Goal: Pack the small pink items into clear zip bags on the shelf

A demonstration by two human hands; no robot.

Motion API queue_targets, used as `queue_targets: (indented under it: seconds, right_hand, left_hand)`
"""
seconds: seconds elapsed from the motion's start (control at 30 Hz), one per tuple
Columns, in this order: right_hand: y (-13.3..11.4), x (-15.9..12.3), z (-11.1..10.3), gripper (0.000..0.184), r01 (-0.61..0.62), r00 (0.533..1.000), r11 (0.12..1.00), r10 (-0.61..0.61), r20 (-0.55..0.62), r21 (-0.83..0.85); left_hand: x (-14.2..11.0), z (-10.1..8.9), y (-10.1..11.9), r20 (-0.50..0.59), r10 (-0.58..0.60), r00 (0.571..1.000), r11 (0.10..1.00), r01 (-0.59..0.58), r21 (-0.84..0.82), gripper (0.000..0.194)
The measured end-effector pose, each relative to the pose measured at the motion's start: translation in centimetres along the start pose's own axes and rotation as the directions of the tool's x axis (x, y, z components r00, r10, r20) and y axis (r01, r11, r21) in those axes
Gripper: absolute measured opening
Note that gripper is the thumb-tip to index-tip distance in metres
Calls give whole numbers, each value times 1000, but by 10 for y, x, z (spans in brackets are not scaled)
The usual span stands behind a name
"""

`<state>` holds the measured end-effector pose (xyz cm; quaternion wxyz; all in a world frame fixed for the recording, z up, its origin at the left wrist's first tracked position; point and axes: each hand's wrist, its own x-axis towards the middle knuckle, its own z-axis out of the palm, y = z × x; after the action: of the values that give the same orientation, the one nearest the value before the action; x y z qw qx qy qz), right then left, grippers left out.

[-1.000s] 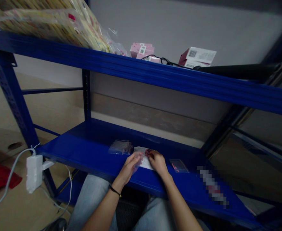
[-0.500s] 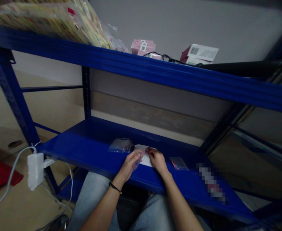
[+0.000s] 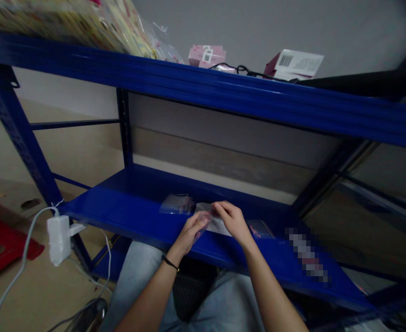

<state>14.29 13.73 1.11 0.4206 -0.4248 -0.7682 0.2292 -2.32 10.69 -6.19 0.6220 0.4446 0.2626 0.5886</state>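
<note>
Both my hands meet over the front of the lower blue shelf (image 3: 130, 203). My left hand (image 3: 191, 230) and my right hand (image 3: 233, 220) pinch a small clear plastic bag (image 3: 205, 211) between them, raised a little above the shelf. A white sheet (image 3: 220, 226) lies under the hands. A pile of small clear bags (image 3: 178, 204) with red bits lies just left of them. Another small clear bag (image 3: 260, 229) lies flat to the right.
The upper blue shelf (image 3: 223, 97) carries plastic-wrapped yellow packs (image 3: 68, 20), pink boxes (image 3: 207, 55), a barcoded box (image 3: 295, 62) and a black cable (image 3: 237, 70). A white power adapter (image 3: 59, 240) with cable hangs at the left. A red object (image 3: 2, 249) lies on the floor.
My hands have lifted the clear bag slightly off the white sheet. The view has tilted down a little.
</note>
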Motion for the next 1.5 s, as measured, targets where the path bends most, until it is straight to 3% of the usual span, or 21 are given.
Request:
queue_targets:
  seconds: [0.13,0.3,0.47,0.67,0.77,0.87,1.03,1.2,1.3,1.4,1.5]
  right_hand:
    - [35,2,-1,27,-5,1000,983,2,-21,-181]
    - [85,1,15,27,-42,999,909,48,3,-416]
    - [95,2,33,24,-43,998,873,55,11,-486]
    - [97,3,36,24,-55,998,865,64,1,-499]
    - [91,6,31,25,-48,999,891,38,-31,-451]
    - [71,10,23,25,-33,999,965,20,-50,-262]
    - [25,13,10,29,22,997,997,-27,68,75]
    - [6,3,0,25,95,975,995,-102,197,41]
    - [5,-7,-4,20,98,963,995,-87,253,-29]
    - [2,-20,-7,18,60,973,997,-50,226,-40]
    - [-3,-38,-8,22,1,980,999,7,201,-38]
  left_hand:
    - [1,-3,-2,-23,-24,999,1000,24,-19,35]
    - [1,-4,-3,-56,-69,996,997,66,-44,35]
    - [1,-2,-1,-56,-62,996,997,59,-53,36]
    - [1,-3,-2,-54,-53,997,998,51,-26,36]
    - [1,-3,-3,-54,-49,997,998,47,-34,35]
    - [1,-3,-3,-60,-68,996,997,66,-44,36]
    - [1,-2,-1,-28,-5,1000,999,4,-35,35]
    - [3,-4,-3,-50,-68,996,995,64,-81,37]
    - [5,-5,-4,3,-119,993,988,119,-95,40]
    - [3,-4,4,58,-92,994,993,87,81,46]
    - [-6,-3,19,87,32,996,929,-62,365,42]
